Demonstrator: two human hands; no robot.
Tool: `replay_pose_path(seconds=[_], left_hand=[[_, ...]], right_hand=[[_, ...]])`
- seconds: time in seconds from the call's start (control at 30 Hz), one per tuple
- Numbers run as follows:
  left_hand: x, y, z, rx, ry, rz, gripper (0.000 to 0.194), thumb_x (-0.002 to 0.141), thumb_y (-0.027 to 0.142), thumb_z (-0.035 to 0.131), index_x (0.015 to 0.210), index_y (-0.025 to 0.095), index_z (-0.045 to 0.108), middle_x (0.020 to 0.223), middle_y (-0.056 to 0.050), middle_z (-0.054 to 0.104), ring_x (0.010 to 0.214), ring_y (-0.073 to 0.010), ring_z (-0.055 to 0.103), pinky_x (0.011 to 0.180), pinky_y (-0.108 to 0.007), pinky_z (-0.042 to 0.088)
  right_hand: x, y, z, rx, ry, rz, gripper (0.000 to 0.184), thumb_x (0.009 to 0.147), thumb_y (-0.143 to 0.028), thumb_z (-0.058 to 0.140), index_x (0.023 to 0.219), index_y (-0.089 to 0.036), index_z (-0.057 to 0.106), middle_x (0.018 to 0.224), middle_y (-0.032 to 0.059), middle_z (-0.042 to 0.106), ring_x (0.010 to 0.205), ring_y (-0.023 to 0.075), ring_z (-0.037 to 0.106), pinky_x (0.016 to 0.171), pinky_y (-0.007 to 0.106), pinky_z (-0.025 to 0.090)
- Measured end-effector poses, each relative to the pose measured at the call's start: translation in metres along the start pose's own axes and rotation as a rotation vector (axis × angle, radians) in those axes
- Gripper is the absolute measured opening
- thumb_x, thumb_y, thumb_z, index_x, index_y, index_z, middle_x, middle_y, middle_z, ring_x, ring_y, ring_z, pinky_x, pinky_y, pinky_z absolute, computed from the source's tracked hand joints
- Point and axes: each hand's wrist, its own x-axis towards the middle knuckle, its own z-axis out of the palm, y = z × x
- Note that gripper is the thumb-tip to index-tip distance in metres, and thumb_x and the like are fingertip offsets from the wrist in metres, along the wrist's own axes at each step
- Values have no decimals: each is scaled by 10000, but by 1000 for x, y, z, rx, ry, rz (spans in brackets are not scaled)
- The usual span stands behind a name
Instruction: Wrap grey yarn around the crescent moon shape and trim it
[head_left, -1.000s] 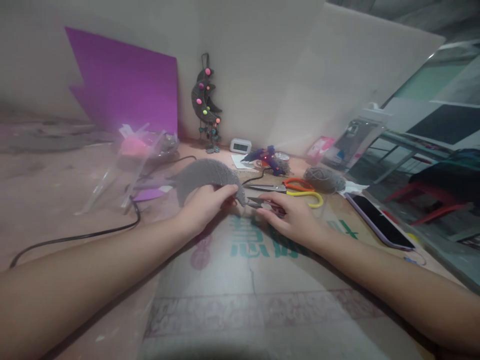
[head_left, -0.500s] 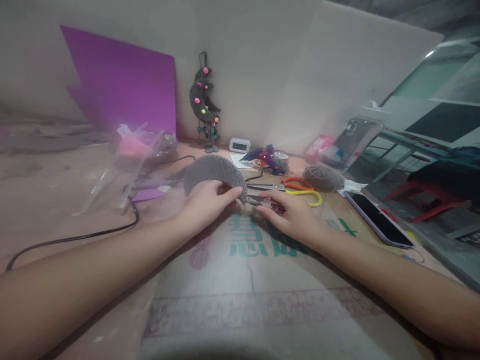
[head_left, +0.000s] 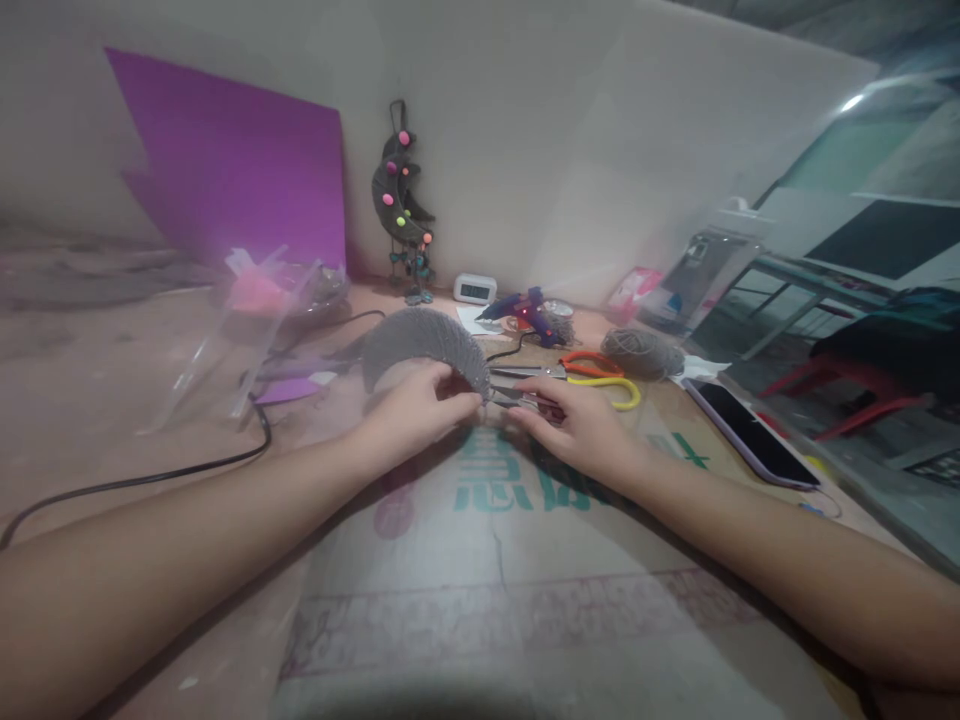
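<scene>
A crescent wrapped in grey yarn (head_left: 424, 335) arches above the cardboard in the middle of the view. My left hand (head_left: 420, 410) pinches its right-hand tip between thumb and fingers. Close by on the right, my right hand (head_left: 577, 420) is closed around small scissors (head_left: 514, 400). Their pointed blades face left and reach to the crescent's tip; the handles are mostly hidden by my fingers. Larger scissors (head_left: 600, 380) with orange and yellow handles lie just behind my right hand.
Printed cardboard (head_left: 420, 640) covers the table. Behind stand a purple glue gun (head_left: 525, 312), a white clock (head_left: 475, 289) and grey yarn (head_left: 641, 352). A phone (head_left: 750, 435) lies right, a black cable (head_left: 150, 475) left. A decorated moon (head_left: 397, 190) hangs on the wall near purple sheets (head_left: 247, 170).
The whole view has shifted slightly. Both hands keep their grips at the crescent's tip, and the left thumb has dropped a little lower on it.
</scene>
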Motion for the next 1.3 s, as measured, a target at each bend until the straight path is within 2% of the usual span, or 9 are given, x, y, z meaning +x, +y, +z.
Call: replay_pose_path(seconds=[0.33,0.67,0.77,0.87,0.97,1.03,1.13,1.23,1.3], left_hand=[[1,-7,2,53,-9,1,247,758,421,604,794,185,668,829,-43,720,788,-223,645,653,-303,448],[0,-4,1,-30,-33,28,186,758,341,603,799,174,672,817,-37,717,762,-200,642,667,-295,463],[1,-3,1,-48,-45,67,143,753,297,595,775,175,666,778,-21,710,729,-187,634,650,-284,457],[2,-4,2,-16,-31,47,147,746,312,596,745,175,651,748,-22,700,705,-191,626,618,-284,440],[2,-5,1,-1,-11,5,182,750,349,596,769,177,653,786,-33,710,749,-209,639,641,-295,447],[1,-5,1,7,-3,6,177,751,348,592,772,184,655,801,-32,717,768,-212,645,661,-299,451],[0,-3,-1,12,2,6,158,749,332,592,742,188,657,770,-28,714,740,-207,642,653,-299,450],[0,-1,-1,-44,-7,-1,130,739,298,591,726,187,659,740,-24,707,718,-199,638,652,-295,457],[0,-1,0,-93,-6,3,110,730,268,585,719,184,654,737,-20,703,731,-194,640,677,-291,466]], right_hand=[[0,1,0,-4,4,-13,315,889,-423,579,1094,-199,661,871,58,727,700,183,649,641,290,485],[-2,2,-1,-62,47,-137,307,901,-385,570,1104,-174,659,929,70,746,708,170,672,641,269,495],[-1,2,-5,-176,92,-255,281,911,-365,556,1084,-171,662,939,69,752,744,172,684,648,262,486],[-1,0,-12,-417,151,-406,266,923,-365,543,1042,-165,673,856,64,748,714,184,671,606,274,444],[-2,-10,-23,-584,136,-447,279,942,-379,510,1012,-168,680,757,58,718,636,184,631,556,289,386],[-2,-18,-30,-596,104,-391,303,949,-407,489,1011,-183,683,758,65,711,642,188,625,558,292,377],[3,-21,-38,-489,84,-204,331,936,-454,493,1049,-207,682,799,74,721,675,203,644,583,291,409],[10,-7,-33,-346,104,15,338,925,-421,516,1125,-192,663,888,83,734,701,225,662,617,313,459],[14,7,-25,-315,50,84,330,923,-357,523,1190,-202,640,994,91,728,804,259,673,686,352,492]])
